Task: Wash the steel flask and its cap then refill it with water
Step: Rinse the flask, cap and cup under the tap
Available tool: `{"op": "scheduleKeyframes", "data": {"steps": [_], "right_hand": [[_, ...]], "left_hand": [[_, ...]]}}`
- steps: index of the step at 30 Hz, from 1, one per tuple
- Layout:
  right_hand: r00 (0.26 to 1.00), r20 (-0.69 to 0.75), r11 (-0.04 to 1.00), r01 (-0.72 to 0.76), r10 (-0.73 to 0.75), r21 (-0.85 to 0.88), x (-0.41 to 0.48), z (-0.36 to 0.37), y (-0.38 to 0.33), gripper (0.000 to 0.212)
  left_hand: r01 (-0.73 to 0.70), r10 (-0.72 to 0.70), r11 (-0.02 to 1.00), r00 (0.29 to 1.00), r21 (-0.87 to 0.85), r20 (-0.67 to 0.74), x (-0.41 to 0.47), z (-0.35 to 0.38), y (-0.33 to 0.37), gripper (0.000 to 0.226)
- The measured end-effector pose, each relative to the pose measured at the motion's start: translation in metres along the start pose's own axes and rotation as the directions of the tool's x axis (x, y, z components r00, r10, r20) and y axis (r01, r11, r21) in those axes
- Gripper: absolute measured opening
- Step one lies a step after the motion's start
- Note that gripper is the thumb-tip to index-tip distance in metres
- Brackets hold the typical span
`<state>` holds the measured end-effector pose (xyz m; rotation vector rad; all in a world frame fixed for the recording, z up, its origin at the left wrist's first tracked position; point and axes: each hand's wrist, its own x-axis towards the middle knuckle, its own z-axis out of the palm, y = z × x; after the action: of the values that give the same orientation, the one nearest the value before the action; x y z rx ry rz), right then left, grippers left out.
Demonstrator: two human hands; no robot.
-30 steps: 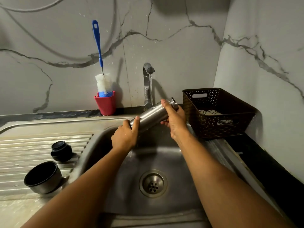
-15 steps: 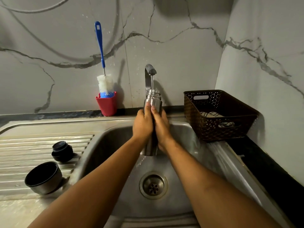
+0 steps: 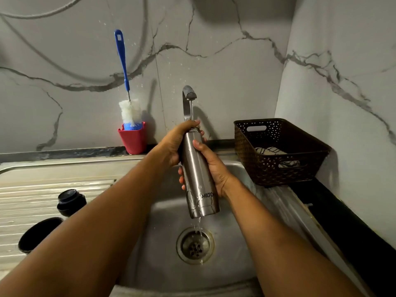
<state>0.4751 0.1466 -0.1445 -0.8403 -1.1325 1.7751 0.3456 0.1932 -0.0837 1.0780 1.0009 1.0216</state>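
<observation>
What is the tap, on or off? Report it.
On: water streams from the tap onto the flask and drips off its base.

walls: grey veined marble [image 3: 225, 71] | steel sink [image 3: 158, 243], ribbed drainboard [image 3: 32, 189] left | dark counter [image 3: 342, 221] right | dim light

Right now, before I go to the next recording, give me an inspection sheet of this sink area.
Surface: steel sink wet, water dripping onto the drain; ribbed draining board on the left.
Job's things: steel flask held nearly upright under the running tap; black inner cap and cup lid on the draining board.
Clutter: bottle brush in red holder; brown basket with a cloth.
Hands: left hand grips the flask's neck; right hand holds its body.
Cables: nothing seen.
Surroundings: marble-patterned walls, dim light.
</observation>
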Motion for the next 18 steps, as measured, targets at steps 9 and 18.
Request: {"op": "scheduleKeyframes", "data": {"steps": [9, 18], "right_hand": [[0.848, -0.362, 0.789, 0.101, -0.387, -0.607, 0.012, 0.003, 0.015, 0.052], [0.998, 0.008, 0.978, 0.069, -0.068, -0.196, -0.001, -0.01, 0.012, 0.059]], "left_hand": [[-0.012, 0.045, 0.994, 0.952, 0.112, -0.302, 0.012, 0.02, -0.012, 0.037], [0.007, -0.005, 0.996, 1.0, 0.084, -0.023, 0.001, 0.003, -0.005, 0.029]]}}
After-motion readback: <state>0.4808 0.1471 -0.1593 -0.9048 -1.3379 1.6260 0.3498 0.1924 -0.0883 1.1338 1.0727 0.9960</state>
